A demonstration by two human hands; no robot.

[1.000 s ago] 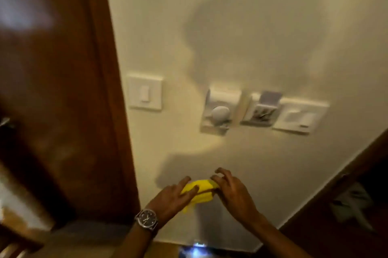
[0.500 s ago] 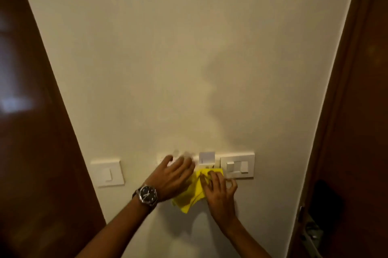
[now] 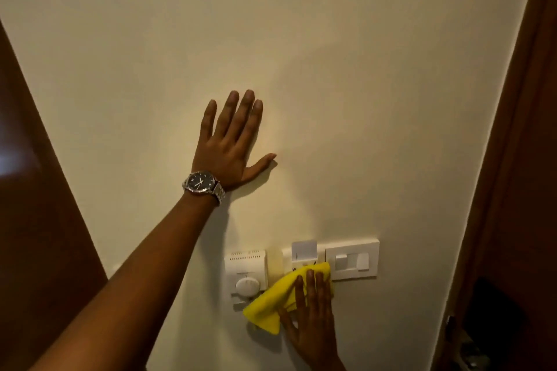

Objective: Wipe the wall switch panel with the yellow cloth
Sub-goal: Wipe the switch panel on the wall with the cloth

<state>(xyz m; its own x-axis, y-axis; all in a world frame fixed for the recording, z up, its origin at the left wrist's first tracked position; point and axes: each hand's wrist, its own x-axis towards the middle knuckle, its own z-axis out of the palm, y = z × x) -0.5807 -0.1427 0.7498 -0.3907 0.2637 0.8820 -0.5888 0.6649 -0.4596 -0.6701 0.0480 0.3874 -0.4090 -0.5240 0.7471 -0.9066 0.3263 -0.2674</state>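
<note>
Left hand [image 3: 232,141] flat, fingers spread, arm extended; right hand [image 3: 313,319] flat, fingers together.

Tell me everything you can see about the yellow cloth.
The yellow cloth is bright, soft-looking fabric, folded or bunched into a rough wedge. The right hand presses it flat against the wall with open fingers over its right part. Its upper end covers the bottom of the middle panel; its lower left corner lies just below the dial unit.
</note>
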